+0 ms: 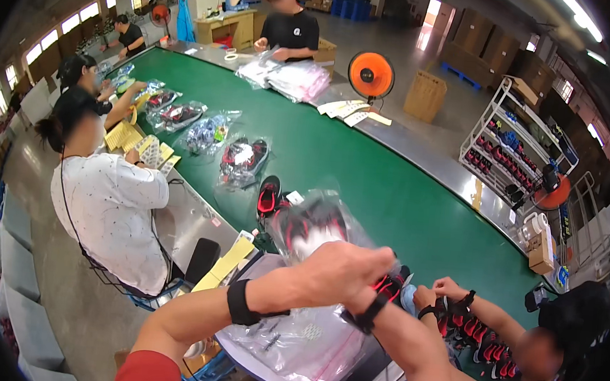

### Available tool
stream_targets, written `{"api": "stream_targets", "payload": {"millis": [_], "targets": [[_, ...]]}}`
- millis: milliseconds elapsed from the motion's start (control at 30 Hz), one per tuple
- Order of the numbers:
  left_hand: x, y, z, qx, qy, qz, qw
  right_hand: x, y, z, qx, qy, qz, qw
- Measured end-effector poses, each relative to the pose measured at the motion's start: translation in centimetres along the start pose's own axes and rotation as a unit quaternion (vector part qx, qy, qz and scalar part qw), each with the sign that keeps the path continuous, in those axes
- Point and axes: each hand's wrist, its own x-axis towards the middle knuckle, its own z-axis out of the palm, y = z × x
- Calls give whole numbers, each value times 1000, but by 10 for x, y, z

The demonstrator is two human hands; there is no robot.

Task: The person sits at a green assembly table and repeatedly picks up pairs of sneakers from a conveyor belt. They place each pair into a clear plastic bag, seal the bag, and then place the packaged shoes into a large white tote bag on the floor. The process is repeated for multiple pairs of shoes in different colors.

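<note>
Bagged shoes (pixel 243 158) lie on the belt (pixel 363 174), a fan (pixel 370 75) behind, a shoe rack (pixel 513 146) right.

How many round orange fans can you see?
3. One orange round fan stands at the green belt's far edge, a small one sits far back left, and a third shows by the shoe rack on the right. Others may be hidden.

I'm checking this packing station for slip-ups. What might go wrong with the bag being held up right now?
1. The left hand covers the right hand, both gripping the clear plastic bag with red-and-black shoes; thin film might tear or slip.
2. A loose shoe lies on the green conveyor belt just beyond, so the bag might knock it.
3. A co-worker's hand sorts shoes close by; elbows might collide.
</note>
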Motion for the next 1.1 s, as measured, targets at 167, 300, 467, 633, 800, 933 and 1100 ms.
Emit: {"api": "stream_targets", "payload": {"millis": [167, 300, 467, 633, 800, 933, 1100], "targets": [[-28, -40, -65, 247, 250, -105, 930, 147, 19, 11, -19, 280, 7, 960], [-125, -57, -19, -23, 135, -260, 956, 127, 18, 10, 0, -8, 20, 1000], [-178, -33, 149, -53, -147, -334, 930, 31, 62, -46, 73, -18, 99, 992], [-165, -34, 211, 96, -108, -346, 927, -38, 63, -90, 54, 56, 146, 986], [-175, -39, 223, 102, -125, -373, 914, -90, 65, -86, 202, 95, 174, 959], [-212, -80, 212, -75, -107, -479, 868, -106, 54, -75, 267, 120, 170, 941], [-207, -76, 146, -387, -26, -587, 711, -153, 54, -35, 396, 9, 175, 902]]}}
